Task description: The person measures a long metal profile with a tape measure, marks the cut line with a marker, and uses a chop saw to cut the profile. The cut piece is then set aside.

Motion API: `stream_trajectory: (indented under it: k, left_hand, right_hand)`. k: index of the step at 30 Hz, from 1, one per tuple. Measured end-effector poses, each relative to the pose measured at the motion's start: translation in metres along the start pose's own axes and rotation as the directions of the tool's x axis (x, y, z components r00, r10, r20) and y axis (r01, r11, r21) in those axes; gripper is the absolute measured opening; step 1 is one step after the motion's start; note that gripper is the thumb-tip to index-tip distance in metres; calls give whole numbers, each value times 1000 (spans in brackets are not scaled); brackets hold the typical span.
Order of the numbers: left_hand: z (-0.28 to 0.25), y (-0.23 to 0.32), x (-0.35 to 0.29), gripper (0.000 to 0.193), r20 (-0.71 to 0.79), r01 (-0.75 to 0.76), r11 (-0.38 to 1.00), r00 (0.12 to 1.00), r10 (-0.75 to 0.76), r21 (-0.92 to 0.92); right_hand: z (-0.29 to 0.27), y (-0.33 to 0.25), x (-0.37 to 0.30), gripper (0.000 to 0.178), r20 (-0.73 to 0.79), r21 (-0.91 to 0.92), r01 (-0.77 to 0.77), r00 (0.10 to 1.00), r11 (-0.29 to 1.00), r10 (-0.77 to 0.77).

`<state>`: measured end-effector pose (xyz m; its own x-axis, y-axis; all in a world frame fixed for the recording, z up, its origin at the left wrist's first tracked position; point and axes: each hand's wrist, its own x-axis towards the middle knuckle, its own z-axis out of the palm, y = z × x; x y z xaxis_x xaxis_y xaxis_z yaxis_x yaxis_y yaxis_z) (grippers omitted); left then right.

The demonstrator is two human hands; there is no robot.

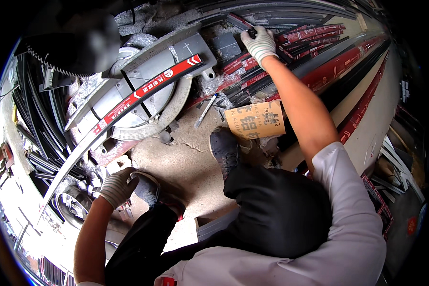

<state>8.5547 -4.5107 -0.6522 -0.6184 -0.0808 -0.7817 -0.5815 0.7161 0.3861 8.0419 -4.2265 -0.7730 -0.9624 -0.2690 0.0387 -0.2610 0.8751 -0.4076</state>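
Noted: red-and-pale strip [148,86] lying diagonally across the saw [169,97], with near end running out well past the saw's left front. At the saw's far left: toothed blade [71,57], raised and apart from the strip.

Right hand [262,46], gloved: stretched out beyond the saw's far right corner; apparently closed on the end of a dark red-edged bar [238,20], though cannot tell how firmly. Close by, to the right of the saw: pile of red-wrapped bars [314,35].

Left hand [118,188], gloved: in front of the saw, just beside a shoe [148,188]; loosely curled, with a gap between thumb and finger and nothing seen inside. Off the strip, as is the right.

Judged done: placing of strip on saw. Judged not done: any cut through it; no break visible along the length, no contact with blade. Cannot tell how many pieces remain.

Also logged: pen [206,110] just off the saw's front right; cardboard [255,119] farther right; black strips [35,105] left of saw.
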Motion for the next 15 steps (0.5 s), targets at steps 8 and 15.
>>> stream_trajectory:
  k: [8, 15]
  left_hand:
    - [-1, -1, 2, 40, 21, 30, 999, 999, -30, 22]
    - [0, -3, 3, 39, 24, 30, 999, 999, -30, 32]
  right_hand:
    - [32, 7, 1, 39, 128, 158, 121, 982, 980, -142]
    - [21, 8, 23, 40, 352, 247, -3, 932, 969, -87]
